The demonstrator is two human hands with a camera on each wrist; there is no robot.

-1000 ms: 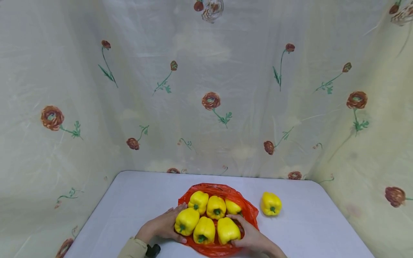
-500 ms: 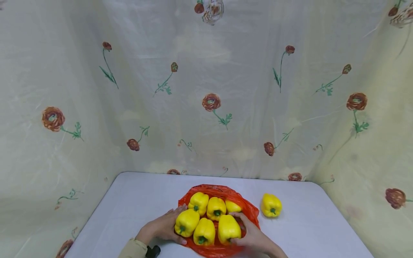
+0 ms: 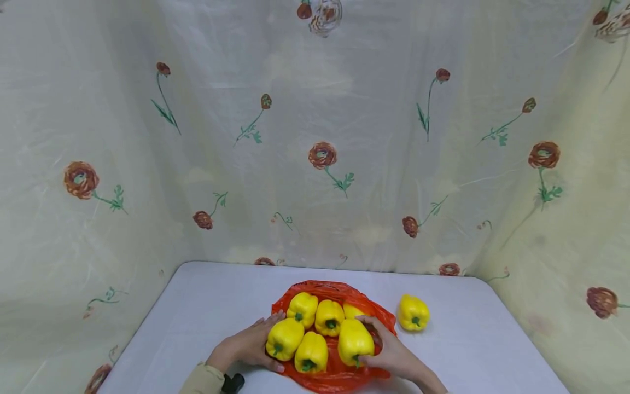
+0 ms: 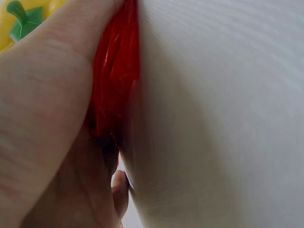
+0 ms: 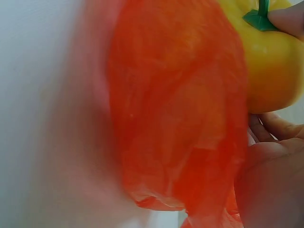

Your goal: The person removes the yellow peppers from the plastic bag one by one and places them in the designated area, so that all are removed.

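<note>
My right hand [image 3: 394, 350] holds a yellow bell pepper [image 3: 355, 342], fingers behind its top and thumb near its green stem. In the right wrist view, this bell pepper [image 5: 275, 66] is beside the red film, with a fingertip at its stem. A red plastic bag [image 3: 337, 377] lies spread on the table, with several more yellow bell peppers [image 3: 312, 353] resting in it. My left hand [image 3: 252, 345] cups the bag's left side, thumb in front and fingers behind the leftmost bell pepper [image 3: 285, 339]. Red film [image 4: 118, 66] shows against that hand in the left wrist view.
One separate yellow bell pepper [image 3: 413, 313] stands on the white table [image 3: 472, 339], right of the bag. A floral curtain [image 3: 374, 180] hangs behind the table and along both sides. A dark band [image 3: 233, 383] is at my left wrist.
My right hand has shifted its bell pepper rightward and slightly back, away from the front-middle one, exposing more red film between them. My left hand stays in place.
</note>
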